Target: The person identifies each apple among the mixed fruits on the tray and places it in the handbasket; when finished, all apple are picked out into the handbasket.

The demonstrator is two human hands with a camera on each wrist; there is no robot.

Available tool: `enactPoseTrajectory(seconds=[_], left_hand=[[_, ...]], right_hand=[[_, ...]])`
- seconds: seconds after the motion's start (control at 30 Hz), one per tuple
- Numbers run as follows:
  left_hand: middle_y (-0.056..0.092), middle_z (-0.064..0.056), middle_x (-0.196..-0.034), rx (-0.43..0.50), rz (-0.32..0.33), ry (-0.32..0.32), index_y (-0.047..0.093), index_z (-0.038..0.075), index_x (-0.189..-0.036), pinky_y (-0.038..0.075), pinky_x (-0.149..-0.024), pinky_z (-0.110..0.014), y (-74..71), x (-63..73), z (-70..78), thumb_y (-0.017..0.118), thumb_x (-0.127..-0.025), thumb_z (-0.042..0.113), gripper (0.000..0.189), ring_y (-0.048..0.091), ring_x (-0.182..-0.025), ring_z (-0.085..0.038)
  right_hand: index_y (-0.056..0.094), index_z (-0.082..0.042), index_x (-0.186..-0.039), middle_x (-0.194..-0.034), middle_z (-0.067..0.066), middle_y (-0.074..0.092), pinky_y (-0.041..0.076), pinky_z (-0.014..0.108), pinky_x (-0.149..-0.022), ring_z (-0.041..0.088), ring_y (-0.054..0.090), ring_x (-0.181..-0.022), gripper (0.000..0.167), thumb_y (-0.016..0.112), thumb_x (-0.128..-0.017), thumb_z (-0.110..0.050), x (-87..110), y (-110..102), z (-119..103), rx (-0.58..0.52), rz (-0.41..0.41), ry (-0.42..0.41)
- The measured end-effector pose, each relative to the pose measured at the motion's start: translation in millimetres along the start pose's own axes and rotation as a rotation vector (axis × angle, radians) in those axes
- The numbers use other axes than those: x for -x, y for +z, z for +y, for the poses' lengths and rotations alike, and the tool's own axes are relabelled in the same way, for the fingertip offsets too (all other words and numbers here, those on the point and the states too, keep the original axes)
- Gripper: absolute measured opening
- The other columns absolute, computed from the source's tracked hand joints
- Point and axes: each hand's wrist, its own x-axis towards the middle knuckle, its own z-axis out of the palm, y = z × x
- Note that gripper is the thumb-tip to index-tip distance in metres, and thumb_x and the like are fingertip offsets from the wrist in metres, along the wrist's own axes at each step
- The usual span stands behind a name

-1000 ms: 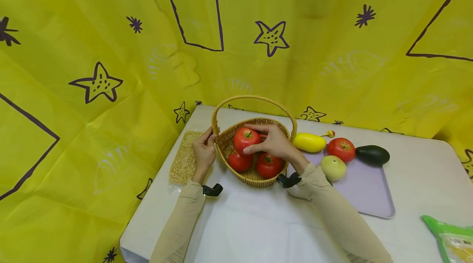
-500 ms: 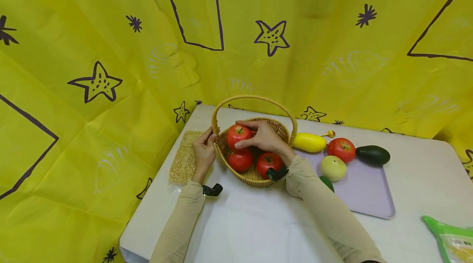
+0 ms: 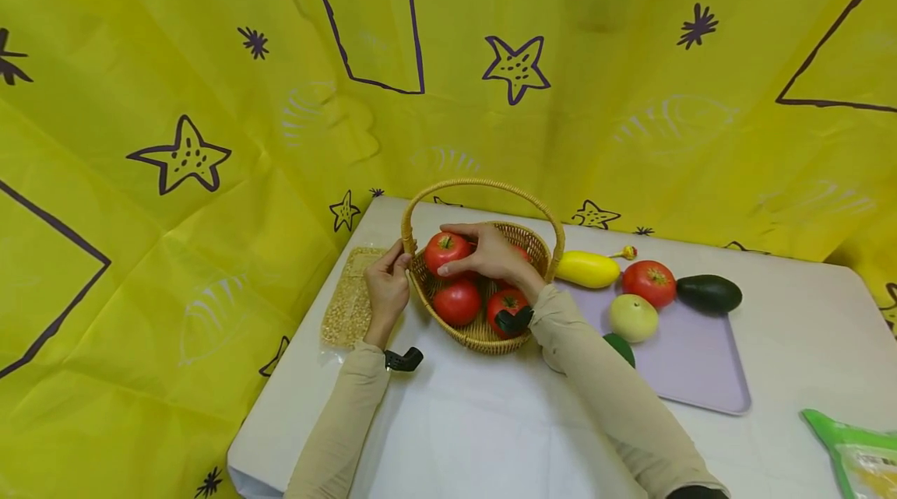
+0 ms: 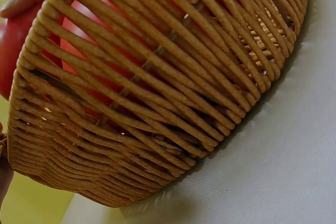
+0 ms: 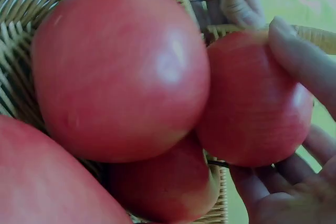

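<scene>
My left hand (image 3: 387,285) grips the left side of a wicker basket (image 3: 483,346), at the foot of its arched handle. Over the basket's left part, my right hand (image 3: 494,256) holds a red tomato (image 3: 444,250) between thumb and fingers. The right wrist view shows this held tomato (image 5: 252,103) against a larger tomato (image 5: 121,72). Lower in the basket lie a tomato (image 3: 457,303) at the front left and another tomato (image 3: 506,304) at the front right. One more tomato (image 3: 521,252) is mostly hidden behind the right hand.
Right of the basket, a lilac tray (image 3: 694,374) bears a tomato (image 3: 649,283), a pale round fruit (image 3: 633,318) and a green thing (image 3: 620,348). By its edges lie a yellow squash-like thing (image 3: 589,269) and a dark green one (image 3: 709,294). Packs stand left (image 3: 346,304) and right (image 3: 869,456).
My right hand has moved left with the tomato, to the basket's left side by the handle. A tomato behind the hand now shows more. The left hand has stayed on the basket.
</scene>
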Motion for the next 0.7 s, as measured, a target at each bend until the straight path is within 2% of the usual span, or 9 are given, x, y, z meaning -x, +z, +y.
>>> enactPoseTrajectory(seconds=[0.23, 0.47, 0.7], left_hand=[[0.069, -0.039, -0.118, -0.017, -0.004, 0.004, 0.066, -0.02, -0.127, 0.052, -0.089, -0.006, -0.5, -1.0, 2.2, 0.064, -0.097, -0.015, 0.03, 0.069, -0.113, -0.053], [0.07, -0.038, -0.118, 0.0, -0.003, 0.013, 0.067, -0.019, -0.126, 0.052, -0.089, -0.006, -0.9, -0.5, 1.3, 0.064, -0.096, -0.016, 0.03, 0.069, -0.113, -0.052], [0.069, -0.038, -0.12, 0.018, -0.006, 0.007, 0.067, -0.018, -0.127, 0.053, -0.09, -0.008, 0.1, 0.5, -0.8, 0.064, -0.096, -0.016, 0.031, 0.069, -0.113, -0.049]], right_hand=[[0.063, -0.015, -0.15, -0.149, 0.011, 0.064, 0.054, 0.046, -0.111, 0.028, 0.065, -0.131, 0.083, 0.098, -0.076, -0.023, -4.9, 3.7, 2.0, 0.076, 0.007, -0.057], [0.064, -0.018, -0.15, -0.145, 0.011, 0.067, 0.057, 0.046, -0.107, 0.029, 0.066, -0.128, 0.083, 0.099, -0.075, -0.03, -7.5, 7.8, 0.6, 0.176, 0.004, -0.082], [0.062, -0.014, -0.15, -0.144, 0.014, 0.068, 0.057, 0.045, -0.106, 0.03, 0.066, -0.127, 0.085, 0.098, -0.075, -0.034, -10.5, 17.1, 2.5, 0.224, -0.036, -0.092]])
